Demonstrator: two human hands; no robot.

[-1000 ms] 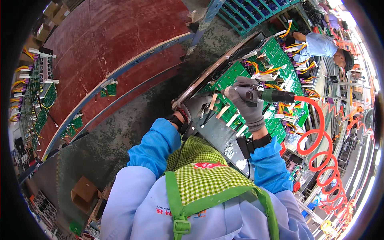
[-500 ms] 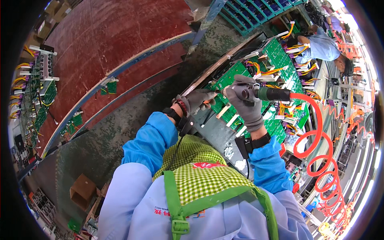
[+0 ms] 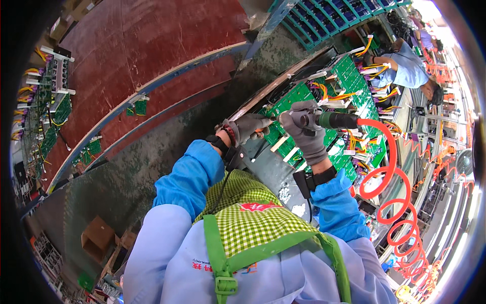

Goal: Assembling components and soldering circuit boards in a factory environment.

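My right hand (image 3: pixel 306 133), in a grey glove, is wrapped round an air screwdriver (image 3: pixel 336 120) with a green and black rear end. A coiled orange hose (image 3: pixel 389 167) runs from it. The tool lies roughly level, its front end toward my left hand. My left hand (image 3: pixel 248 127), also gloved, is closed with fingertips together at the left edge of a green circuit board (image 3: pixel 291 101). Something small and orange shows under its fingers; what they pinch is hidden. White strips and yellow wires stand on the boards around my right hand.
Small white parts (image 3: pixel 285 194) lie on the grey bench surface (image 3: pixel 268 169) close to my apron. A red-brown board table (image 3: pixel 152 45) fills the upper left, with more wired circuit boards (image 3: pixel 55 101) beyond. Another person (image 3: pixel 407 63) bends at the far right. Teal crates (image 3: pixel 329 20) stand at the back.
My right hand and the screwdriver have shifted slightly left, closer to my left hand, and the hose has swung left with them. My left hand stays nearly in place.
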